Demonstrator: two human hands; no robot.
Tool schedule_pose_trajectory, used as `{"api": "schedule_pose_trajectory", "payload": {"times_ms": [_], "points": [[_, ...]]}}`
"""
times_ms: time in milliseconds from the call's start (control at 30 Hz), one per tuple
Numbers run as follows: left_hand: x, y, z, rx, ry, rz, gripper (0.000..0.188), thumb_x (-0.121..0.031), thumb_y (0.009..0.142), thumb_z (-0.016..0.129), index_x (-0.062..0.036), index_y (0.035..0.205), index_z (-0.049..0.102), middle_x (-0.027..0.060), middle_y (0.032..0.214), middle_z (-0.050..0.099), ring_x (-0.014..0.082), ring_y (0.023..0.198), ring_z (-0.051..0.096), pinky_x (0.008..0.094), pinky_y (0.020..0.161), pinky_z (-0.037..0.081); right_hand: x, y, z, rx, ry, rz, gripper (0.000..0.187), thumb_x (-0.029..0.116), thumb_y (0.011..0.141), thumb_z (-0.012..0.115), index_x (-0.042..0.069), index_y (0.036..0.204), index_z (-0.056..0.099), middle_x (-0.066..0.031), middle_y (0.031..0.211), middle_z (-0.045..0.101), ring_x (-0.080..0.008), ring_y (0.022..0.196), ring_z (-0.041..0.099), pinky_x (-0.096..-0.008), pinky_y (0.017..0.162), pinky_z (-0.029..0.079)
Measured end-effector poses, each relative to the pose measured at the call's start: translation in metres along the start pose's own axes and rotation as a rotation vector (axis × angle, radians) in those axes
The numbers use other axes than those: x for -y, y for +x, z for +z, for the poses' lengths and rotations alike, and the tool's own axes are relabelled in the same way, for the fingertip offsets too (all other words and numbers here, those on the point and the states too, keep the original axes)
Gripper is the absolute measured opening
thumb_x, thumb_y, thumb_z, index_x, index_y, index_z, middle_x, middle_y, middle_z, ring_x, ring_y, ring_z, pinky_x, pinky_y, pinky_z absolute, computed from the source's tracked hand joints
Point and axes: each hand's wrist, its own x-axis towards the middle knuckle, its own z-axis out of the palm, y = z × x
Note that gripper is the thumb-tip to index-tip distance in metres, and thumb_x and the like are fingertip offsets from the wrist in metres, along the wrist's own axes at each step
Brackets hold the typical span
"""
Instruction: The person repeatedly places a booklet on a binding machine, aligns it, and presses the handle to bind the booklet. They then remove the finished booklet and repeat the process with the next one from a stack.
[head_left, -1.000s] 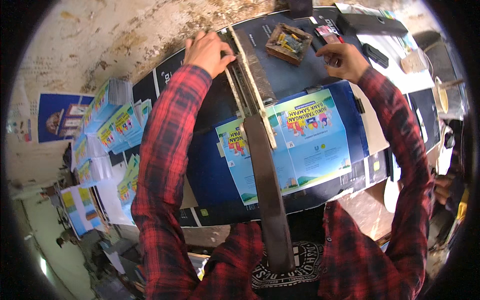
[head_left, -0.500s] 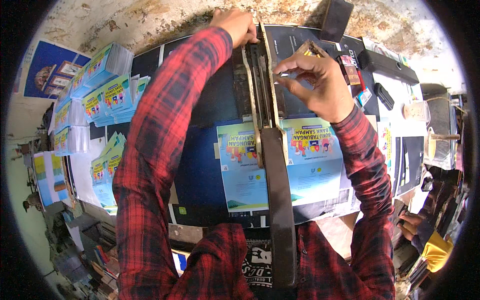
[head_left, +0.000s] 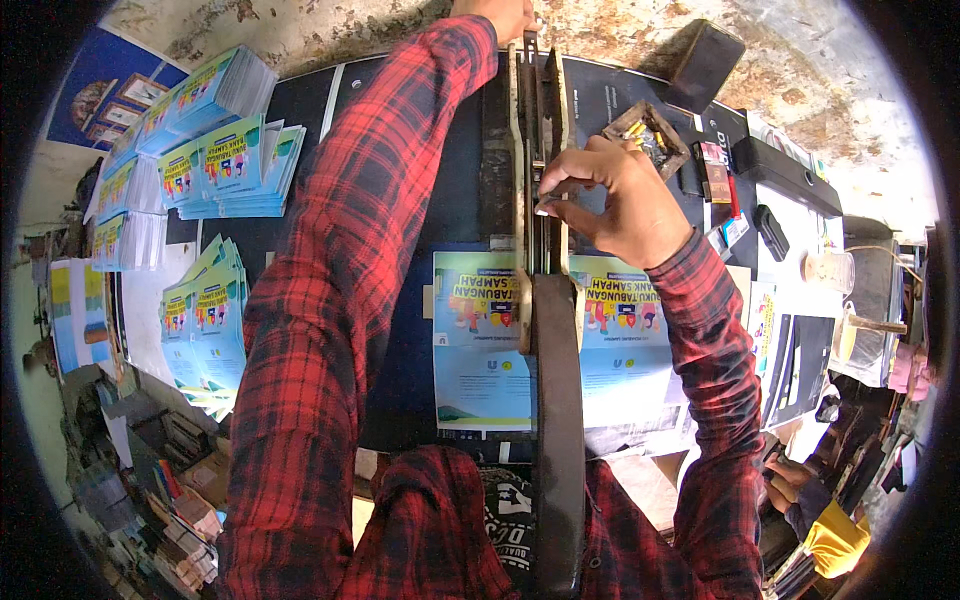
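Observation:
A long-arm stapler (head_left: 558, 400) stretches from my lap over the table, its narrow metal channel (head_left: 540, 120) exposed at the far part. My left hand (head_left: 500, 14) is closed at the far end of that channel, fingers partly cut off by the upper picture edge. Over the channel's middle, my right hand (head_left: 625, 205) pinches a small silvery strip that looks like staples between thumb and forefinger. Beneath the stapler lies an open printed booklet cover (head_left: 485, 375), blue and green, on both sides of the arm.
Stacked booklets (head_left: 215, 90) and fanned ones (head_left: 205, 325) lie at left. To the right are a small wooden box (head_left: 665, 140) with bits inside, a dark block (head_left: 706, 65), a black bar (head_left: 790, 178) and a plastic cup (head_left: 830, 270). Another person's hand (head_left: 790, 475) shows at lower right.
My left hand has moved away toward the wall along the channel. My right hand has come left and nearer, from beside the channel to over it, still pinching the small strip.

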Motion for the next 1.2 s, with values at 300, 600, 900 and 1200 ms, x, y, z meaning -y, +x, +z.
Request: {"api": "schedule_pose_trajectory", "payload": {"times_ms": [300,600,900,1200], "points": [[-0.004,0.005,-0.022,0.172,-0.211,0.066,0.023,-0.028,0.081,0.065,-0.0078,0.078,0.075,0.0148,0.064,0.067,0.0285,0.060,0.068,0.0399,0.063,0.055,-0.013,0.006,0.012,0.104,-0.033,-0.033,0.015,0.008,0.075,0.075,0.005,0.089,0.070,-0.0186,0.079,0.068,-0.0342,0.075,0.067,-0.0428,0.071,0.051],[-0.010,-0.002,-0.009,0.129,-0.284,0.152,0.021,-0.023,0.080,0.061,-0.0077,0.086,0.074,0.0190,0.077,0.070,0.0320,0.075,0.070,0.0411,0.072,0.055,-0.011,0.008,0.009,0.156,-0.132,-0.056,0.013,0.013,0.077,0.074,0.007,0.089,0.072,-0.0183,0.082,0.068,-0.0346,0.074,0.067,-0.0436,0.071,0.051],[-0.020,-0.003,-0.013,0.086,-0.202,0.088,0.033,-0.023,0.082,0.058,-0.0081,0.109,0.070,0.0212,0.099,0.071,0.0344,0.094,0.069,0.0430,0.084,0.054,-0.005,0.000,-0.004,0.038,-0.158,-0.061,0.028,0.016,0.080,0.073,0.007,0.107,0.072,-0.0163,0.096,0.071,-0.0341,0.090,0.063,-0.0429,0.078,0.049],[-0.043,-0.023,-0.015,0.169,0.057,-0.122,0.055,-0.036,0.088,0.056,-0.0118,0.138,0.051,0.0224,0.126,0.062,0.0460,0.124,0.051,0.0586,0.105,0.033,0.026,-0.053,-0.054,-0.318,0.048,0.200,0.030,0.009,0.084,0.069,0.004,0.114,0.069,-0.0065,0.102,0.072,-0.0114,0.079,0.056,-0.0251,0.072,0.042]]}}
